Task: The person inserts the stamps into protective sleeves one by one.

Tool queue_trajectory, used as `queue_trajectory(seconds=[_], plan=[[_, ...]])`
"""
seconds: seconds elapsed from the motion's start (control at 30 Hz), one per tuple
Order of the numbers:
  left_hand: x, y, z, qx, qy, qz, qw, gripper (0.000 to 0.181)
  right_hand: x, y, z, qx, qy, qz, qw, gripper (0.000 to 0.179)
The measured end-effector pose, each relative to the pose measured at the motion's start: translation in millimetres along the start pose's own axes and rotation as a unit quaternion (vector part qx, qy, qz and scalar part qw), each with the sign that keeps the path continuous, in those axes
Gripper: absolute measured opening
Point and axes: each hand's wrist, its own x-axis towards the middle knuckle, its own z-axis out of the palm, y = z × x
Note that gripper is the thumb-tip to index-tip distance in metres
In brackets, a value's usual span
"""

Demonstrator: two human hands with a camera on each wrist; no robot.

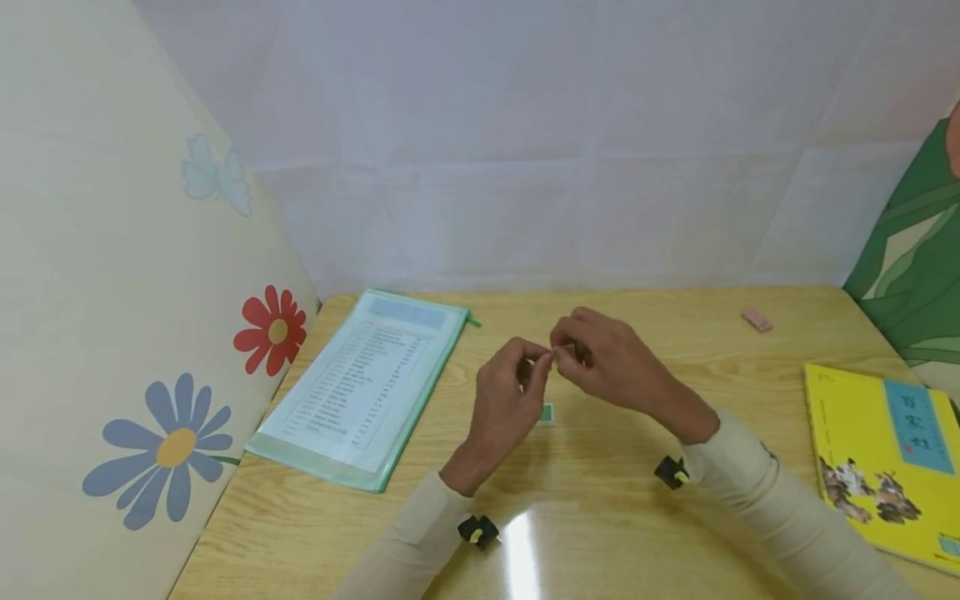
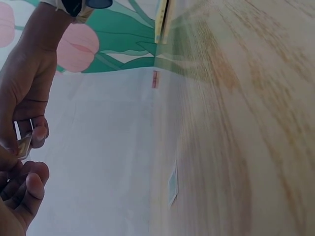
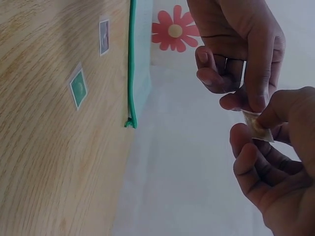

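Note:
Near the table's middle, both hands meet at their fingertips over a small brownish stamp-like piece with a clear edge. My left hand pinches one end of it between thumb and forefinger. From the other side my right hand pinches it too, its remaining fingers loosely bent. Fingers hide most of the piece in the head view. A small green stamp with a white border lies on the table below, just beside the left hand. Farther along, the right wrist view has a second, darker stamp, flat on the wood.
A clear document pouch with green edging and a printed list lies at the left. At the right sits a yellow book, with a pink eraser-like block behind it. A white sheet hangs along the table's back edge.

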Motion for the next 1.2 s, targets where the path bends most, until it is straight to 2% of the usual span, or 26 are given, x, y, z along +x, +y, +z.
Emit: queue_trajectory(seconds=[0.6,0.97,1.07,1.2], plan=[[-0.6,1.0,0.1,0.001,0.006,0.008,1.0,0.01,1.9,-1.5,-0.9,-0.001,-0.013,0.003,0.9999,0.008],[1.0,1.5,-0.8,0.001,0.015,0.004,0.9999,0.012,-0.5,0.7,-0.8,0.061,-0.019,0.027,0.9976,0.005],[1.7,1.6,-1.5,-0.002,0.02,-0.001,0.9998,0.013,-1.5,1.8,-0.1,0.094,-0.023,0.047,0.9942,0.005],[2.8,1.7,-2.4,-0.031,0.028,-0.018,0.999,0.014,-2.6,2.1,-1.0,0.13,-0.021,0.08,0.9881,0.007]])
